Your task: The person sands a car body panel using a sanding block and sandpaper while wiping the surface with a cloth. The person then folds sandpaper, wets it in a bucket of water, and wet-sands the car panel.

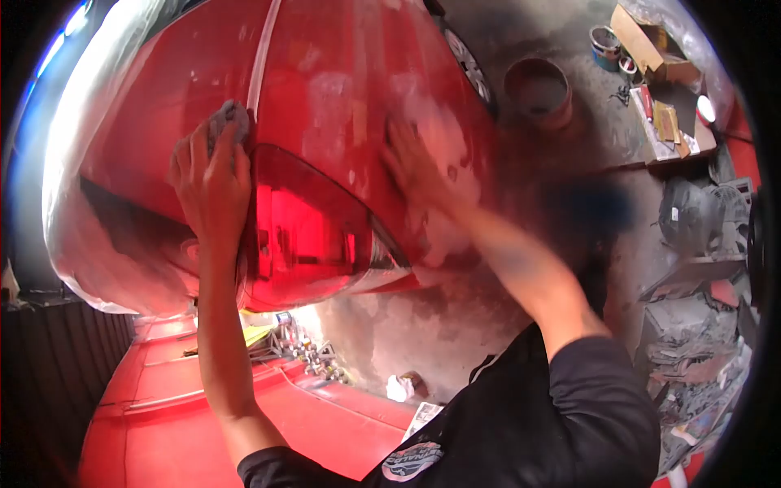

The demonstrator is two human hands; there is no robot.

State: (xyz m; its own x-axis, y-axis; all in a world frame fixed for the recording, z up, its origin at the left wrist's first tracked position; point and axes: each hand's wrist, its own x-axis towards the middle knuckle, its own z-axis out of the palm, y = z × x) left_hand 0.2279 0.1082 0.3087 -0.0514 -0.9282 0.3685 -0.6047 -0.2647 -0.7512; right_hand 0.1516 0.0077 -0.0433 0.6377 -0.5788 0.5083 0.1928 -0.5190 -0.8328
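Observation:
A red car body (317, 49) with dull, patchy areas fills the upper middle. My left hand (213, 175) has its fingers wrapped over a grey cloth (228, 126), pressed on the panel above the red tail light (301, 224). My right hand (411, 163) lies flat on the panel to the right of the light, fingers stretched and somewhat blurred by motion. Nothing shows in it. Whitish patches mark the paint beside that hand.
Clear plastic sheeting (69, 163) drapes the car's left side. A bucket (538, 93) stands on the floor near the wheel (468, 65). Cans, a cardboard box (639, 41) and a fan (726, 207) are at the right. Small bottles lie below the car.

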